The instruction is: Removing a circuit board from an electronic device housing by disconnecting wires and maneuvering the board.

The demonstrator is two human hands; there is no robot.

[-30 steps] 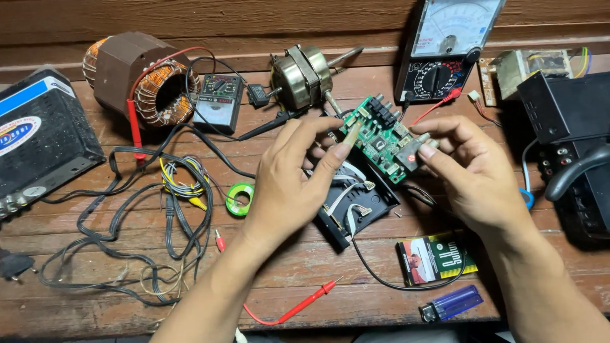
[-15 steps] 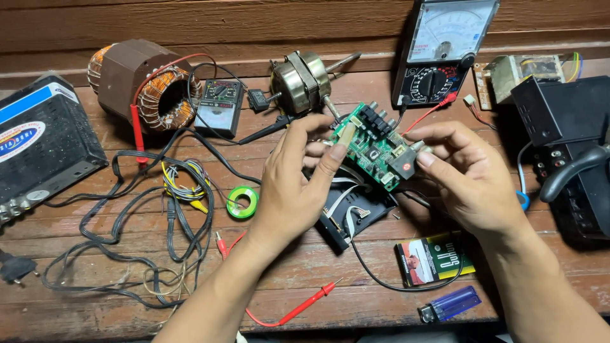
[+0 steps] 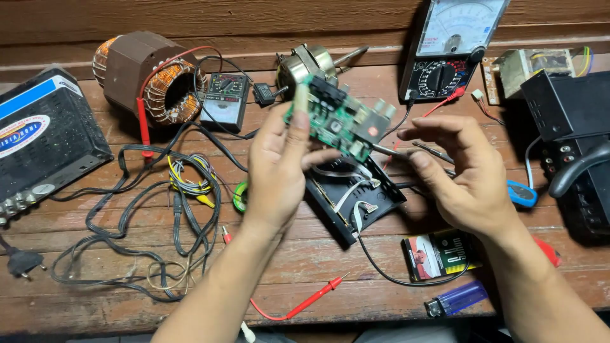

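The left hand (image 3: 276, 168) holds the green circuit board (image 3: 337, 121) up above the wooden counter (image 3: 318, 260), fingers closed on its edge. The right hand (image 3: 473, 178) is open beside it, holding nothing. The board's black case (image 3: 352, 197) lies open below, wires hanging loose.

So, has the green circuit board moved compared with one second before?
Yes. The green circuit board has shifted left and up, toward the small motor at the bench's back. Only the left hand grips it now; the right hand has let go.
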